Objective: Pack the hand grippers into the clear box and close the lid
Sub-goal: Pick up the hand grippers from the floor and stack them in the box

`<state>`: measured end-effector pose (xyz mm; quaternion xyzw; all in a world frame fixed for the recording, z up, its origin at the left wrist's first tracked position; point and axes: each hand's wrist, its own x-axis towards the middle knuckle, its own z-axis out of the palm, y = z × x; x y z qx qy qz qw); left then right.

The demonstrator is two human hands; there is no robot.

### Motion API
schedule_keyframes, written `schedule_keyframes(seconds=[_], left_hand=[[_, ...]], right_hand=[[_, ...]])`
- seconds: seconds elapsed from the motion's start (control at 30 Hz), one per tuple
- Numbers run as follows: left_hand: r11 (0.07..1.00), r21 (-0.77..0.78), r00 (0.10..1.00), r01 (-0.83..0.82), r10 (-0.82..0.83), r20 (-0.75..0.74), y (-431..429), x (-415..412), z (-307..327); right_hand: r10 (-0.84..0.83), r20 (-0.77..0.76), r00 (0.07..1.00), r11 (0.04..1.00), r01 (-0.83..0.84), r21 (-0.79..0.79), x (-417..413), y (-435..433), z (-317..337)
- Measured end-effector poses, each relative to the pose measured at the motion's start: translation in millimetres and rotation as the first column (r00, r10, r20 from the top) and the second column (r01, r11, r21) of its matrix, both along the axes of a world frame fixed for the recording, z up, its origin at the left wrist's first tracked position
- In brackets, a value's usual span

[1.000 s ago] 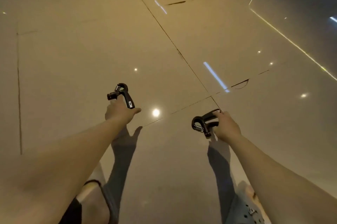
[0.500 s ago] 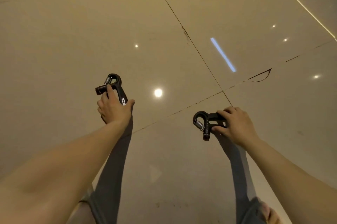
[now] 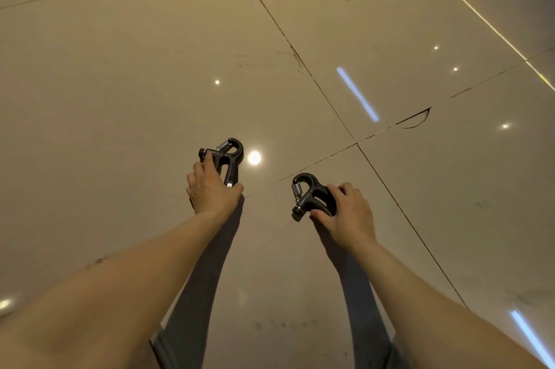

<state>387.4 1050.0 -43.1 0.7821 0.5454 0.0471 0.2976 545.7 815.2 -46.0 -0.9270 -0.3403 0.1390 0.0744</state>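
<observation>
Over tiles (image 3: 120, 98), hands (image 3: 211, 196) (image 3: 350, 214) hold grippers (image 3: 232, 158) (image 3: 315, 193), label (image 3: 229, 185) illegible

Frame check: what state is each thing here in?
Left black spring-loaded hand gripper: gripped by the left hand, fingers curled round its handles.
Right black spring-loaded hand gripper: gripped by the right hand, fingers curled over its handles.
Clear box: not in view.

Bare forearms (image 3: 120, 293), bare left hand (image 3: 211, 197), bare right hand (image 3: 350, 215)
</observation>
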Motion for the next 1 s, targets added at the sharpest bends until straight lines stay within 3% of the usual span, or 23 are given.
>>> schedule_keyframes(seconds=[0.13, 0.33, 0.67, 1.0], left_hand=[[0.994, -0.045, 0.992, 0.096, -0.092, 0.084, -22.6, -5.5, 22.3], [0.957, 0.044, 0.932, 0.286, -0.288, 0.220, -65.7, -6.4, 87.5], [0.898, 0.250, 0.707, 0.361, -0.438, 0.555, -168.6, -32.6, 241.6], [0.731, 0.509, 0.427, 0.453, -0.680, 0.596, -289.5, -116.9, 403.7]], right_hand=[[-0.099, -0.047, 0.994, 0.992, 0.102, 0.071, -14.3, -13.1, 22.4], [-0.239, -0.008, 0.971, 0.935, 0.232, 0.267, -27.2, -51.6, 83.3], [-0.422, 0.129, 0.897, 0.746, 0.264, 0.611, -72.5, -143.5, 250.5], [-0.548, 0.301, 0.780, 0.616, 0.133, 0.777, -196.8, -280.9, 402.5]])
